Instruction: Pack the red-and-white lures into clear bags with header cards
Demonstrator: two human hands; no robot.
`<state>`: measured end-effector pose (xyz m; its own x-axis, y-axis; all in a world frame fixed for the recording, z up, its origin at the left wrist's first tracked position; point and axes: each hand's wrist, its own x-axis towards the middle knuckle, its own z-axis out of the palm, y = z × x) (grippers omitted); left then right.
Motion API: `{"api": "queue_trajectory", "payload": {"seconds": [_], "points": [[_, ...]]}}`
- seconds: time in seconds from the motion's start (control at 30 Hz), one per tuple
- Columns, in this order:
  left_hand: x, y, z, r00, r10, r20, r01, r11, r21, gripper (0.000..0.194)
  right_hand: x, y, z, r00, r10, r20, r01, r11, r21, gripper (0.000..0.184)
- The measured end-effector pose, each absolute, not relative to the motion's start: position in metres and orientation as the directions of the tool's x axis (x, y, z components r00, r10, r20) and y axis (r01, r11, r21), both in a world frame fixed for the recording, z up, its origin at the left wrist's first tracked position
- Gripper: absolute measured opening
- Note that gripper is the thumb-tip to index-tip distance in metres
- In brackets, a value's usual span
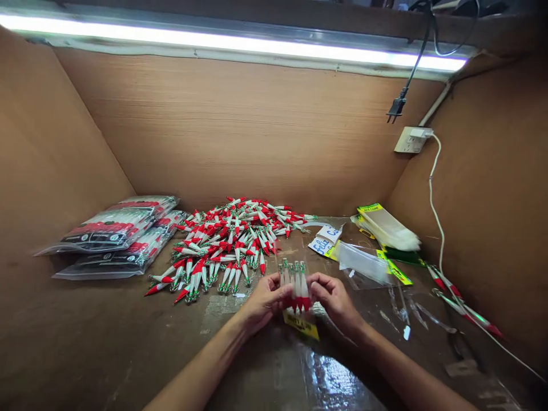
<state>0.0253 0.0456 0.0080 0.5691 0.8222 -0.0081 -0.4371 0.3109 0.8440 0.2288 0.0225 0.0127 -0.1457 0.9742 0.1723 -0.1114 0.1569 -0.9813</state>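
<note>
Between my two hands is a clear plastic packet of squid jigs [298, 288], several in a row, white with red ends and green hooks at the top. Its yellow printed header [302, 325] hangs at the lower end, towards me. My left hand [270, 299] pinches the packet's left edge, thumb on top. Closed on the right edge is my right hand [334, 298], thumb and forefinger together. Just beyond them lies a big loose pile of red-and-white squid jigs [235, 234].
Filled clear bags [111, 228] are stacked at the left. Empty packets [363, 262] and a stack of yellow-topped bags [387, 228] lie right of the pile. Loose jigs [466, 308] sit by the right wall under a white cable [434, 205]. A black plug [397, 107] dangles above.
</note>
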Motion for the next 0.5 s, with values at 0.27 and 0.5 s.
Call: {"api": "queue_trajectory", "payload": {"seconds": [0.27, 0.5], "points": [[0.036, 0.018, 0.01, 0.815, 0.58, 0.008, -0.429, 0.594, 0.681, 0.044, 0.215, 0.008, 0.03, -0.542, 0.837, 0.076, -0.305, -0.111, -0.946, 0.059], [0.04, 0.03, 0.018, 0.659, 0.738, -0.147, -0.326, 0.456, 0.828, 0.038, 0.225, 0.018, 0.015, -0.24, 0.966, 0.097, -0.326, 0.013, -0.945, 0.038]]}}
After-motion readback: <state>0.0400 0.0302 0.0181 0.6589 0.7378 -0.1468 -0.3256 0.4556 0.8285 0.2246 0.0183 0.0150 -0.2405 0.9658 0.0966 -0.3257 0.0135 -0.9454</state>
